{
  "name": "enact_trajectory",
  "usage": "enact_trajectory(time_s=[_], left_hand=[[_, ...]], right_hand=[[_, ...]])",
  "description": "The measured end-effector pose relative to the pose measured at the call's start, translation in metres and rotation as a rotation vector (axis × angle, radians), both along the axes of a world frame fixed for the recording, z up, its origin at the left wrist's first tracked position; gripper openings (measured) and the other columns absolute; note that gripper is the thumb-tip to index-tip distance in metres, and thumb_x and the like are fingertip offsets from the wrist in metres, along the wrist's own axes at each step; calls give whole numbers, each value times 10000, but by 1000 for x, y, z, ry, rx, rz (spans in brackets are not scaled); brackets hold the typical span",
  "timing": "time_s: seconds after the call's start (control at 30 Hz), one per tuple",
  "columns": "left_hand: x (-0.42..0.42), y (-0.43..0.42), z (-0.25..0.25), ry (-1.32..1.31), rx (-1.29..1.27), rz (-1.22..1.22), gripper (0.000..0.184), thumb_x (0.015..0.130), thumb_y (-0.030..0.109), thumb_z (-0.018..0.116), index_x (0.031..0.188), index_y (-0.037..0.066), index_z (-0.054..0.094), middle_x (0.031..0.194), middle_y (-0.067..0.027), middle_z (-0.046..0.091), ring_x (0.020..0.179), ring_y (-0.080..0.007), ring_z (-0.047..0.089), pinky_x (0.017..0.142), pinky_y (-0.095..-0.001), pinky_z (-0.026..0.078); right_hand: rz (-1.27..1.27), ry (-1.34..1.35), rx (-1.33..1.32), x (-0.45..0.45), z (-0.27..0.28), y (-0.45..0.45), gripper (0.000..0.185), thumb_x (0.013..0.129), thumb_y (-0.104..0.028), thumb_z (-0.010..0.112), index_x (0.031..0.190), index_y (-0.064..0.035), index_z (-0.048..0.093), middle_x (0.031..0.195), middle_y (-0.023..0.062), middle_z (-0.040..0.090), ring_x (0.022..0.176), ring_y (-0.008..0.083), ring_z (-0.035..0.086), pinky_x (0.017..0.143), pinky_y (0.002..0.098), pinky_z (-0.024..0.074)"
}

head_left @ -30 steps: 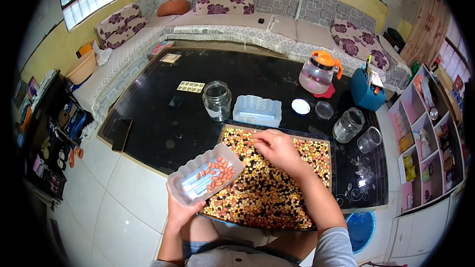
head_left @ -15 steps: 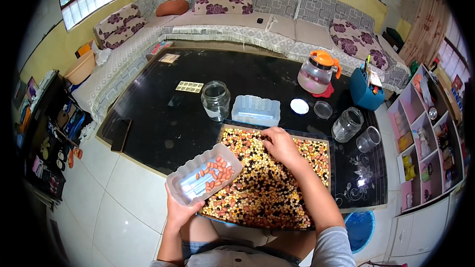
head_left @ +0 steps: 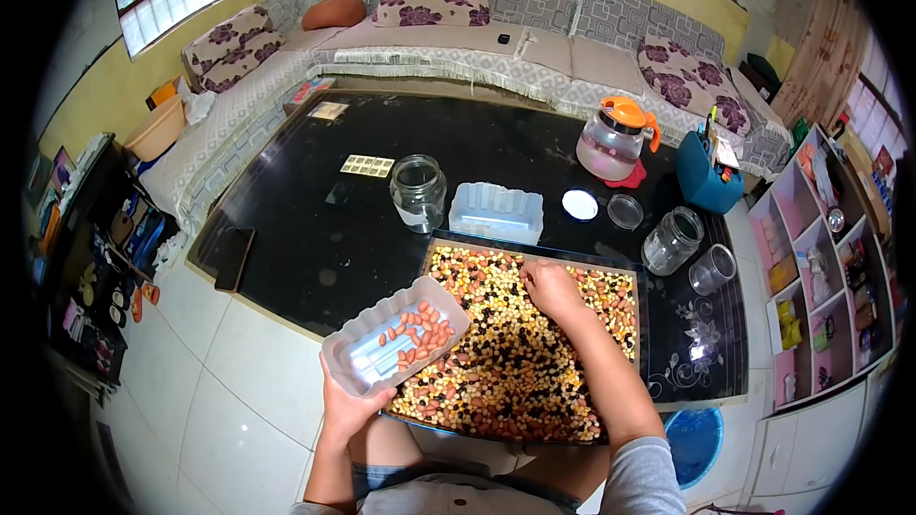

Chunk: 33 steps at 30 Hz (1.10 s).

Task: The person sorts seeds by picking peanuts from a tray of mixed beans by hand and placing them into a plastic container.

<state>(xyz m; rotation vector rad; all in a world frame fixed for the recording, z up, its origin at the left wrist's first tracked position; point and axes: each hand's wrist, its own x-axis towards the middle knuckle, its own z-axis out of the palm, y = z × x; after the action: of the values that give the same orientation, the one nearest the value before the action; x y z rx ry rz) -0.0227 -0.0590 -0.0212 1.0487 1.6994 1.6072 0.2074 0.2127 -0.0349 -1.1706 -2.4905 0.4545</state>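
My left hand (head_left: pixel 353 402) grips a translucent plastic container (head_left: pixel 365 372) by its near left side, tilted over the tray's left edge. Several reddish peanuts (head_left: pixel 420 332) lie inside it, gathered toward the right end. The shallow tray (head_left: pixel 636 324) is spread with mixed yellow corn kernels, black beans and peanuts. Over the tray's upper middle, my right hand (head_left: pixel 553 290) reaches down with fingers drawn together at the kernels. Its fingertips are partly hidden, so whatever they pinch cannot be made out.
Behind the tray stand a glass jar (head_left: pixel 418 193) and a second plastic container (head_left: pixel 496 214). To the right are a lid (head_left: pixel 579 205), another jar (head_left: pixel 673 240), a glass cup (head_left: pixel 712 269) and an orange-topped pitcher (head_left: pixel 611 143). A phone (head_left: pixel 235 259) lies at the table's left edge.
My right hand has shifted slightly right and down over the tray, its fingers drawn closer in. The left hand and its container have stayed nearly still.
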Motion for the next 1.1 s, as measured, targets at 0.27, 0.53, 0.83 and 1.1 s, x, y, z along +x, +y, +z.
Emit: enact_trajectory(time_s=[0.27, 0.53, 0.83, 1.1], left_hand=[[0, 0, -2, -22, 13, -2, 918, 508, 103, 847, 1210, 25, 260, 1130, -134, 456, 1065, -224, 486, 939, -356, 394], [0, 0, -3, -14, 14, -7, 918, 511, 110, 848, 1209, 23, 258, 1129, -128, 440, 1073, -223, 473, 943, -360, 387], [1, 0, -1, -35, 15, -3, 926, 514, 123, 848, 1217, 19, 254, 1127, -131, 440, 1071, -227, 475, 941, -359, 388], [0, 0, -3, -9, 16, -5, 926, 512, 116, 846, 1218, 21, 255, 1128, -132, 444, 1068, -227, 480, 939, -358, 392]], right_hand=[[113, 216, -20, -19, 60, -27, 142, 819, -106, 529, 906, -26, 607, 896, 144, 605, 870, 309, 582, 781, 399, 466], [546, 532, 172, -68, 109, -88, 102, 770, -88, 621, 860, -40, 623, 881, 96, 623, 821, 255, 613, 717, 326, 497], [173, 391, -22, -31, 86, -39, 166, 763, -81, 599, 925, -50, 621, 897, 125, 605, 815, 285, 601, 726, 366, 485], [4, 72, -47, -5, 9, -4, 143, 752, -35, 545, 875, -22, 619, 913, 186, 607, 873, 343, 592, 776, 420, 474]])
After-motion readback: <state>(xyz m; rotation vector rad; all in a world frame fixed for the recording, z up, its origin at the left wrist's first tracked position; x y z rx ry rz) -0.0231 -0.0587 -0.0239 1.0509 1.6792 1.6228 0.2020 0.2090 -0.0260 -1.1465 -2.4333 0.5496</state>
